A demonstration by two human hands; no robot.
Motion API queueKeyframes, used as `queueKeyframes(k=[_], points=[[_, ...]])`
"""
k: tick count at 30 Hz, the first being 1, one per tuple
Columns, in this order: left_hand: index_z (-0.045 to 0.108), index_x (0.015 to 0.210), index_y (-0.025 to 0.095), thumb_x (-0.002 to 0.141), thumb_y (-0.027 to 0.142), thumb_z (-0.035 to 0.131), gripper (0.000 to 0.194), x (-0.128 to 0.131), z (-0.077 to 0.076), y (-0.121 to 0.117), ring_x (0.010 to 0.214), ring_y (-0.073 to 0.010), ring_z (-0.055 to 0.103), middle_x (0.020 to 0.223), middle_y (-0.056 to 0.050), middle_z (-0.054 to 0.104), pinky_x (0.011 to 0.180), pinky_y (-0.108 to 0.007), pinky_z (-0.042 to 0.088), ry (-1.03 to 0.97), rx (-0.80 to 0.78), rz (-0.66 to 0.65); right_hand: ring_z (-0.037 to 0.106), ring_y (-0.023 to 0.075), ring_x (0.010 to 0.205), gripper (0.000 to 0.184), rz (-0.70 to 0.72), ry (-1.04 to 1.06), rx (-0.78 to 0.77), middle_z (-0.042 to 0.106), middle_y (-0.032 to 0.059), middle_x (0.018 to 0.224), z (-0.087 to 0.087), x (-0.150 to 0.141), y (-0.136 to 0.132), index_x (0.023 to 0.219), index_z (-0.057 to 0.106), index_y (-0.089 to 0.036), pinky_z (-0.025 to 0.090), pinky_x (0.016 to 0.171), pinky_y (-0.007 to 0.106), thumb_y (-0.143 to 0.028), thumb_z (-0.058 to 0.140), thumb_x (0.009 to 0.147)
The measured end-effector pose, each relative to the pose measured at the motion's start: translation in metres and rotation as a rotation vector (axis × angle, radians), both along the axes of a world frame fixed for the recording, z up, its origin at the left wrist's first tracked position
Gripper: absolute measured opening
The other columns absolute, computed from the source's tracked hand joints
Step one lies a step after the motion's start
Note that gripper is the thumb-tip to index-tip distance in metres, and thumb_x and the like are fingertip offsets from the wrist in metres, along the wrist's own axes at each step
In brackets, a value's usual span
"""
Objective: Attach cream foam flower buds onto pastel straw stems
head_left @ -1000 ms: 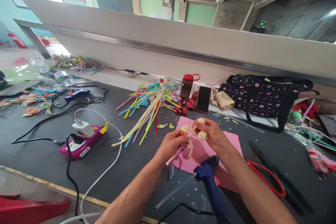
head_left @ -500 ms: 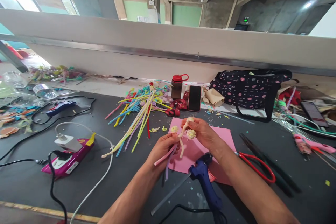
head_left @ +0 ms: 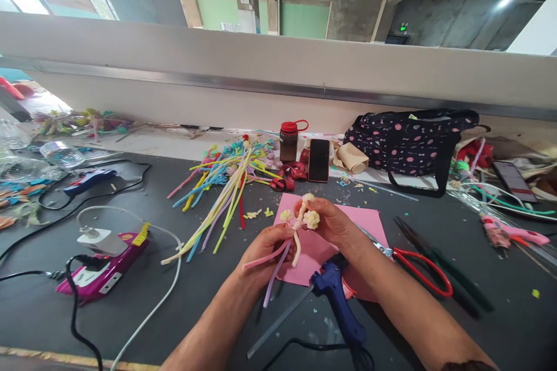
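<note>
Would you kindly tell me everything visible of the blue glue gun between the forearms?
The glue gun, dark blue and plastic-looking, lies on the dark table, its front end over the pink sheet. A translucent glue stick juts from its rear; a black cord runs by its handle. Its nozzle is hidden. Neither the left hand nor the right hand touches it.

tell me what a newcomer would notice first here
Probably the cream, fuzzy flower-like piece held between the left hand and right hand, above a pink sheet. Next, the fanned pile of multicoloured fuzzy stems, farther back and left. The blue glue gun between the forearms stands out too.
</note>
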State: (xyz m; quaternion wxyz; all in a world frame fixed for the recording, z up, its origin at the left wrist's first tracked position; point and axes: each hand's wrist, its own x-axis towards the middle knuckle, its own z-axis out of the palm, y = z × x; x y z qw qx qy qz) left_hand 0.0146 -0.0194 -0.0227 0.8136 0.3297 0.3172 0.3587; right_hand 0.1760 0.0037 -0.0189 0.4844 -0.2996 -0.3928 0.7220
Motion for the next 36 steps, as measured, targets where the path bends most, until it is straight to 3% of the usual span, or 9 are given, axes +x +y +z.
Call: queueKeyframes(k=[7, 14, 20, 27, 36], points=[[0.054, 0.059, 0.012, 0.065, 0.019, 0.059, 0.011, 0.0, 0.001, 0.0, 0.037, -0.0072, 0.044, 0.046, -0.001, 0.054, 0.04, -0.02, 0.032, 0.037, 0.059, -0.001, 0.046, 0.0086, 0.051, 0.025, -0.015, -0.076, 0.052, 0.058, 0.0008, 0.06, 0.006, -0.001, -0.003, 0.069, 0.067, -0.013, 0.033, 0.049, 0.021, -0.037, 0.067, 0.064], [0.055, 0.06, 0.01, 0.065, 0.019, 0.061, 0.011, -0.001, -0.005, 0.003, 0.038, -0.0072, 0.046, 0.048, -0.001, 0.055, 0.039, -0.019, 0.032, -0.011, 0.026, -0.004, 0.047, 0.009, 0.052, 0.027, -0.049, -0.048, 0.006, 0.059, 0.0011, 0.063, 0.003, -0.001, -0.001, 0.074, 0.067, -0.014, 0.033, 0.047, 0.02, -0.039, 0.067, 0.065], [0.055, 0.061, 0.012, 0.067, 0.019, 0.061, 0.011, -0.003, -0.001, 0.007, 0.04, -0.0066, 0.048, 0.049, 0.001, 0.055, 0.04, -0.017, 0.036, -0.069, -0.106, 0.227, 0.052, 0.0105, 0.05, 0.045, -0.103, -0.026, -0.104, 0.063, 0.0051, 0.069, 0.002, -0.007, -0.003, 0.079, 0.064, -0.015, 0.03, 0.041, 0.02, -0.058, 0.053, 0.072], [0.056, 0.066, 0.013, 0.067, 0.018, 0.062, 0.008, -0.003, 0.001, 0.008, 0.041, -0.0054, 0.049, 0.052, 0.003, 0.056, 0.039, -0.016, 0.036, -0.101, -0.106, 0.352, 0.053, 0.0103, 0.051, 0.029, -0.181, -0.448, 0.196, 0.061, 0.0008, 0.065, 0.008, -0.031, -0.026, 0.088, 0.061, -0.015, 0.031, 0.042, 0.02, -0.038, 0.065, 0.071], [0.058, 0.07, 0.014, 0.061, 0.025, 0.071, 0.019, 0.001, -0.004, 0.003, 0.045, -0.0053, 0.049, 0.055, 0.003, 0.056, 0.047, -0.018, 0.038, -0.056, 0.037, 0.392, 0.049, 0.0092, 0.048, 0.017, -0.292, -0.488, 0.291, 0.057, -0.0026, 0.061, 0.005, -0.035, -0.026, 0.083, 0.063, -0.017, 0.033, 0.042, 0.021, -0.03, 0.063, 0.072]])
